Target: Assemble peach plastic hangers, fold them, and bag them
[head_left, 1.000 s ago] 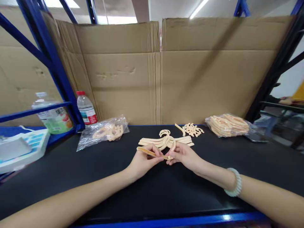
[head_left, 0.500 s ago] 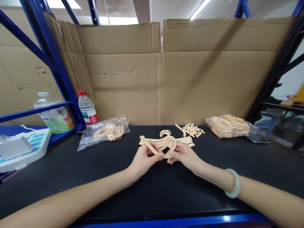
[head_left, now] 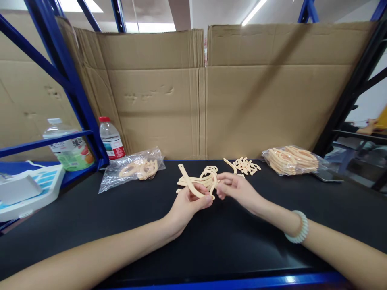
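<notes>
My left hand (head_left: 192, 203) is closed around the lower end of a flat beige strip (head_left: 189, 181), which slants up to the left and has a small hole near its top. At its lower end is a curved hook-like beige piece (head_left: 213, 181); the joint is partly hidden by my thumb. My right hand (head_left: 229, 188) is just right of the curved piece, fingers loosely bent and apart, and I see nothing in it. Behind both hands lie several long beige strips (head_left: 184, 182) and several curved beige pieces (head_left: 210, 168), partly covered.
Small beige pieces (head_left: 246, 165) are heaped behind my right hand. Clear bags of beige parts lie at left (head_left: 139, 167) and right (head_left: 290, 160). A red-capped bottle (head_left: 111, 139) stands by the blue frame. Cardboard (head_left: 157, 96) walls the back. A person's hand shows far right.
My right hand has let go of the curved piece and moved slightly up and right. The strip in my left hand now stands steeper.
</notes>
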Tool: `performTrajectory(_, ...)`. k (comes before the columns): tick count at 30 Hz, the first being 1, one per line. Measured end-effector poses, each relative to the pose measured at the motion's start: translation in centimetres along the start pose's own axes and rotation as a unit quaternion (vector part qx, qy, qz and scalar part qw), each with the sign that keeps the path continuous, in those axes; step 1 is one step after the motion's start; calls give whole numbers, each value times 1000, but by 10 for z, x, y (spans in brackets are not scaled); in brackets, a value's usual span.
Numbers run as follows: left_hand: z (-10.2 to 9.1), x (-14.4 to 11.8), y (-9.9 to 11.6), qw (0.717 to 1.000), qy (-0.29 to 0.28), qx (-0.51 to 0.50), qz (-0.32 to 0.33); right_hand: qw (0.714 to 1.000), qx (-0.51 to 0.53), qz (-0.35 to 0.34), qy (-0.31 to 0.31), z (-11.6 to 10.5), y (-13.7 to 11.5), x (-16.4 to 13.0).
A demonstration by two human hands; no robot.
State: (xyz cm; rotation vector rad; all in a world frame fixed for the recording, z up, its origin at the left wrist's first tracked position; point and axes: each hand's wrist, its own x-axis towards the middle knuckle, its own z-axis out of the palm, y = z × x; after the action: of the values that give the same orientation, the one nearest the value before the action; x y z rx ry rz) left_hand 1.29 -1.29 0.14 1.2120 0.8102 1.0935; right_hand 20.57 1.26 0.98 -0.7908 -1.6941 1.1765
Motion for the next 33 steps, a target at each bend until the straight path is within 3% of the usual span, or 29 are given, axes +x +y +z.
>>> performTrajectory(2, -1, 1, 1, 1000, 4, -16, -14, 990, -122, -57, 29, -26, -1, 8)
performTrajectory(3, -1, 1, 2, 1000, 3, -21, -19, 969, -219, -99, 57, -42, 0, 13)
performTrajectory(6, -1, 2, 3, 999, 5, -30, -25, 856, -492, -151, 45, -86, 8, 25)
performTrajectory(8, 0, 2, 4, 999, 6, -33, -24, 817, -559, -138, 11, -106, 16, 32)
performTrajectory(10, 2, 2, 5, 999, 9, -36, -24, 810, -572, -127, -15, -116, 25, 37)
performTrajectory(16, 4, 1, 7, 998, 9, -47, -30, 828, -549, -114, -28, -115, 42, 45)
performTrajectory(22, 1, 2, 6, 999, 0, -50, -23, 859, -492, -131, 47, -108, 37, 42)
performTrajectory(26, 0, 2, 6, 998, -16, -50, -20, 932, -292, -148, 154, -86, 16, 32)
performTrajectory(29, -1, 1, 6, 998, -24, -51, -18, 984, -95, -81, 125, -57, -3, 17)
performTrajectory(33, -1, 2, 5, 998, -26, -49, -15, 991, 100, 8, 91, -16, -22, -3)
